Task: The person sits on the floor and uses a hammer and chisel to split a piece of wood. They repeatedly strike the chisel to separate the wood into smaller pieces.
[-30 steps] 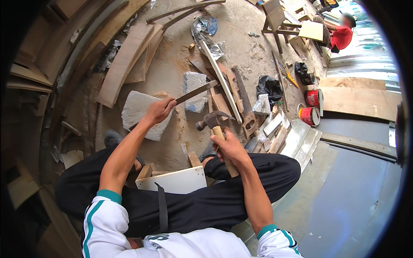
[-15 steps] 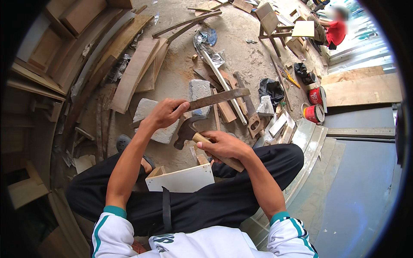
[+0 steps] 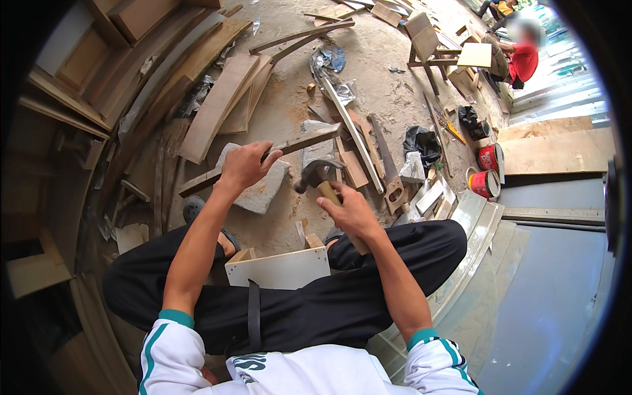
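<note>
My left hand (image 3: 245,166) is closed around a narrow strip of dark wood (image 3: 308,138), which sticks out on both sides of the fist and slants up to the right. In my right hand (image 3: 350,212) is a claw hammer (image 3: 318,174), gripped by its pale wooden handle. The hammer head is just below the strip's right part; whether they touch, I cannot tell. Below my hands, between my legs, stands a small white-faced wooden box (image 3: 280,270). Grey concrete blocks (image 3: 260,191) lie on the ground behind the left hand.
A handsaw (image 3: 394,187) and wood scraps lie ahead to the right, near a black plastic bag (image 3: 421,145) and red paint cans (image 3: 486,183). Glass panes (image 3: 469,227) are beside my right knee. Boards (image 3: 220,99) are stacked left. A person in red (image 3: 525,64) sits far right.
The strip has slid leftward through or with my left hand, so a longer end now shows on its left. My right hand has raised the hammer slightly to the right. The view has shifted a little.
</note>
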### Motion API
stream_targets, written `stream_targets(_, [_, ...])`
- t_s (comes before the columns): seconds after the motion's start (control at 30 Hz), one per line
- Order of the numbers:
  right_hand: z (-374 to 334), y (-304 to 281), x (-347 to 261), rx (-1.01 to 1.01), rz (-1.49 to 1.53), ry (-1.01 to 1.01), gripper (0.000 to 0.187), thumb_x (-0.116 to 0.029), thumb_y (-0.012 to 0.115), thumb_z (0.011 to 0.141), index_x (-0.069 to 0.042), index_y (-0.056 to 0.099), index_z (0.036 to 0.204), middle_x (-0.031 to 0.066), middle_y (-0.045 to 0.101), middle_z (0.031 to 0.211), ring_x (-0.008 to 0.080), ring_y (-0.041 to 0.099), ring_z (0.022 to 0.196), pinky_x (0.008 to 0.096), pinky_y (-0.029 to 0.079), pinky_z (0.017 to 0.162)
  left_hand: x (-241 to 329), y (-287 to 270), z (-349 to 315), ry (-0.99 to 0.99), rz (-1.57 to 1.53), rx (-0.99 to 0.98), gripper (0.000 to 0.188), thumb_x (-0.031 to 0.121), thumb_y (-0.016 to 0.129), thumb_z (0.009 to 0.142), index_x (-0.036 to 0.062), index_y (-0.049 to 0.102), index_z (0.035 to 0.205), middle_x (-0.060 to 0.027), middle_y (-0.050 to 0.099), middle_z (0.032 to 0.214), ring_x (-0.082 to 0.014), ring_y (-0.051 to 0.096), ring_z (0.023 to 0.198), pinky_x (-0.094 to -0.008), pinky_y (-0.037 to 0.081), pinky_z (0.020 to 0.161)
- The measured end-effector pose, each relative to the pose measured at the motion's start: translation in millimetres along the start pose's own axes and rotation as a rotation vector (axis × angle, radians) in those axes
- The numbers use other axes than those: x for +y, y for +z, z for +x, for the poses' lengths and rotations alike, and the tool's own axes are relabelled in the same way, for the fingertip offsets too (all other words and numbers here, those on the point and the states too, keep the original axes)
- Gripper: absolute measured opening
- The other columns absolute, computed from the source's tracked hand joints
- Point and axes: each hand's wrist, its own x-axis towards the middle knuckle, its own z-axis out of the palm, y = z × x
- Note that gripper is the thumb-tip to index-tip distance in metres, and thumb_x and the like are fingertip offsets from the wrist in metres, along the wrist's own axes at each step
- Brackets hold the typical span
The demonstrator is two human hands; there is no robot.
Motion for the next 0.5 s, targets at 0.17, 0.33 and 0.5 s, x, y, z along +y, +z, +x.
stream_targets(0.17, [23,14,41,0.089,0.082,0.124,0.055,-0.033,0.068,0.089,0.005,0.058,0.128,0.0129,0.067,0.072,0.0197,0.065,0.054,0.034,0.053,0.054,-33,68,-18,0.07,0.025,0.086,0.036,0.046,0.066,0.089,0.0132,0.07,0.105,-0.01,0.067,0.088,-0.0301,0.067,0.085,-0.0444,0.053,0.069])
stream_targets(0.33, [41,39,77,0.137,0.054,0.192,0.054,-0.033,0.067,0.088,0.003,0.058,0.128,0.0144,0.068,0.073,0.023,0.066,0.058,0.037,0.053,0.057,-56,136,-38,0.071,0.051,0.097,0.034,0.041,0.069,0.087,0.0159,0.065,0.11,-0.0053,0.059,0.092,-0.0255,0.059,0.09,-0.0413,0.047,0.077])
stream_targets(0.5, [59,58,111,0.215,-0.133,0.077,0.051,-0.032,0.066,0.088,0.003,0.06,0.124,0.0259,0.071,0.088,0.0407,0.07,0.083,0.0449,0.054,0.077,-84,174,-47,0.117,0.066,0.008,0.036,0.038,0.068,0.088,0.0171,0.06,0.117,-0.005,0.054,0.103,-0.0246,0.053,0.1,-0.0403,0.041,0.085])
